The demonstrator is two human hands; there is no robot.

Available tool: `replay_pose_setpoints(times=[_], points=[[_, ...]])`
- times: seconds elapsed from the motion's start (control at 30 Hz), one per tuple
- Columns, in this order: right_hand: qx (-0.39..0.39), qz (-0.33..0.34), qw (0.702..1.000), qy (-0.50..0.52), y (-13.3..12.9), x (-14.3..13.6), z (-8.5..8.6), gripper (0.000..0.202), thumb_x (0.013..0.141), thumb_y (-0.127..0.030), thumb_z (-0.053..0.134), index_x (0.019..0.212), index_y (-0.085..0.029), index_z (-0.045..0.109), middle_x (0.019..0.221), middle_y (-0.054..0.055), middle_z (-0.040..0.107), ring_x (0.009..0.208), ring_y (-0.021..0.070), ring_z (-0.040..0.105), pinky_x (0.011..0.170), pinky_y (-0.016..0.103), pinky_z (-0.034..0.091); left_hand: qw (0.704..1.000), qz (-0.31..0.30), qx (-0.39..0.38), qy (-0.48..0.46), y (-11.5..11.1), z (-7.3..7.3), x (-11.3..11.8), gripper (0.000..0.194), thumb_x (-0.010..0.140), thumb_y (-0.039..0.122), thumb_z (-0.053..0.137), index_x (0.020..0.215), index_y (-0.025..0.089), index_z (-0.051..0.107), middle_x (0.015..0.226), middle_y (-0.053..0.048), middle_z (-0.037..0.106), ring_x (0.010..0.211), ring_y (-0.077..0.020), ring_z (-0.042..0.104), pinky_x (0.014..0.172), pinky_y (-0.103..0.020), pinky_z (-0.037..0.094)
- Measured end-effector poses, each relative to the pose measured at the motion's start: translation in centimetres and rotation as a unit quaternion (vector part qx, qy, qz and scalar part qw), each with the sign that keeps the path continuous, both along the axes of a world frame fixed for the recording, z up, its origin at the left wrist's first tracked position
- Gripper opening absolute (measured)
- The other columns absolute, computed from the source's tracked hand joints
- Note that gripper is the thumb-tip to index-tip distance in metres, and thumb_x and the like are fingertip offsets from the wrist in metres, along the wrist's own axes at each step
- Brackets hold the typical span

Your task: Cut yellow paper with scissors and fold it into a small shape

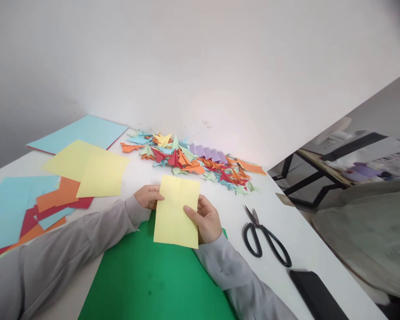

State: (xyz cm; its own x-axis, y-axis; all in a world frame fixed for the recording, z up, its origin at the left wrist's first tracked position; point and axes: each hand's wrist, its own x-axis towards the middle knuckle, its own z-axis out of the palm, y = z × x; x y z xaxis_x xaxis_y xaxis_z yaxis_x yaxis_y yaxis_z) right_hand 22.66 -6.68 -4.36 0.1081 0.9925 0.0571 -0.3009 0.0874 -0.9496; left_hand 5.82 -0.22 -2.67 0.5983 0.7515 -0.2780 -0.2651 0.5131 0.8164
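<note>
A yellow rectangular sheet of paper (176, 222) is held up over a green sheet (153, 280) on the white table. Faint crease lines show on the yellow paper. My left hand (148, 197) pinches its left edge, thumb in front. At the right edge my right hand (207, 220) grips the same paper, its thumb lying across the front and its fingers behind. Parts of the fingers of both hands are hidden by the paper.
Several folded paper pieces (193, 168) lie in a pile behind my hands. Yellow sheets (103, 173), a blue sheet (83, 131) and coloured scraps (58, 195) lie left. On the right are open black-handled scissors (256, 226) and a flat black object (315, 291).
</note>
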Motion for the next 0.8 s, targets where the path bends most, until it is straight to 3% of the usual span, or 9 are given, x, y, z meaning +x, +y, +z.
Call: replay_pose_setpoints(times=[0.2, 0.33, 0.43, 0.53, 0.6, 0.67, 0.7, 0.8], points=[[-0.024, 0.011, 1.0, -0.01, -0.3, 0.1, 1.1, 0.07, 0.059, -0.026, 0.072, 0.119, -0.022, 0.035, 0.083, 0.003, 0.067, 0.072, 0.0209, 0.064, 0.064, 0.036, 0.052, 0.982, 0.11, 0.154, -0.011, -1.0, -0.5, 0.5, 0.07, 0.054, 0.019, 0.069, 0.117, 0.016, 0.039, 0.105, -0.01, 0.059, 0.082, -0.0205, 0.06, 0.062, -0.029, 0.048], [-0.017, 0.058, 0.997, -0.058, -0.6, -0.2, 1.3, 0.073, 0.063, -0.03, 0.069, 0.124, -0.023, 0.029, 0.084, 0.003, 0.066, 0.071, 0.0208, 0.064, 0.063, 0.036, 0.051, 0.987, 0.118, 0.111, 0.005, -0.8, -0.2, 0.5, 0.082, 0.052, 0.025, 0.07, 0.123, 0.013, 0.031, 0.091, -0.009, 0.063, 0.076, -0.0209, 0.061, 0.064, -0.034, 0.049], [-0.006, 0.07, 0.991, -0.117, -0.7, -0.3, 1.2, 0.071, 0.067, -0.035, 0.065, 0.127, -0.024, 0.027, 0.09, 0.005, 0.063, 0.074, 0.0202, 0.062, 0.065, 0.035, 0.05, 0.989, 0.094, 0.107, 0.024, -0.8, -0.1, 0.6, 0.069, 0.052, 0.023, 0.068, 0.115, 0.009, 0.042, 0.079, -0.006, 0.063, 0.068, -0.0187, 0.061, 0.065, -0.034, 0.048], [-0.001, 0.047, 0.982, -0.183, -0.4, -0.2, 1.0, 0.062, 0.072, -0.036, 0.06, 0.126, -0.024, 0.032, 0.093, 0.005, 0.061, 0.078, 0.0192, 0.061, 0.066, 0.033, 0.05, 0.978, 0.078, 0.179, 0.078, -0.7, -0.6, 0.8, 0.047, 0.057, 0.021, 0.062, 0.102, 0.009, 0.052, 0.077, -0.005, 0.062, 0.067, -0.0174, 0.06, 0.064, -0.032, 0.048], [0.007, 0.029, 0.975, -0.222, 0.0, 0.0, 0.7, 0.054, 0.073, -0.036, 0.057, 0.121, -0.023, 0.038, 0.093, 0.005, 0.061, 0.079, 0.0188, 0.06, 0.065, 0.031, 0.049, 0.958, 0.073, 0.251, 0.119, -0.5, -1.2, 0.8, 0.042, 0.063, 0.021, 0.056, 0.104, 0.011, 0.053, 0.084, -0.007, 0.063, 0.072, -0.0186, 0.06, 0.066, -0.034, 0.048], [0.016, -0.002, 0.96, -0.281, 0.4, 0.2, 0.4, 0.05, 0.073, -0.035, 0.055, 0.118, -0.021, 0.041, 0.087, 0.005, 0.06, 0.072, 0.0175, 0.058, 0.06, 0.03, 0.048, 0.914, 0.085, 0.359, 0.17, -0.1, -1.6, 0.7, 0.042, 0.067, 0.02, 0.05, 0.108, 0.011, 0.052, 0.098, -0.011, 0.061, 0.082, -0.0202, 0.06, 0.073, -0.036, 0.048], [0.018, -0.02, 0.948, -0.316, 0.6, 0.3, 0.3, 0.05, 0.073, -0.034, 0.055, 0.118, -0.02, 0.041, 0.085, 0.004, 0.06, 0.066, 0.0164, 0.057, 0.057, 0.029, 0.046, 0.871, 0.11, 0.431, 0.206, 0.0, -1.7, 0.6, 0.041, 0.068, 0.018, 0.049, 0.107, 0.01, 0.052, 0.104, -0.013, 0.059, 0.088, -0.0211, 0.058, 0.078, -0.038, 0.046], [0.015, -0.061, 0.916, -0.397, 0.8, 0.3, 0.1, 0.053, 0.071, -0.03, 0.053, 0.121, -0.018, 0.039, 0.086, 0.004, 0.059, 0.057, 0.0136, 0.052, 0.053, 0.029, 0.044, 0.696, 0.136, 0.639, 0.298, 0.0, -1.6, 0.1, 0.027, 0.07, 0.018, 0.048, 0.093, 0.012, 0.061, 0.104, -0.013, 0.059, 0.098, -0.0244, 0.05, 0.087, -0.042, 0.039]])
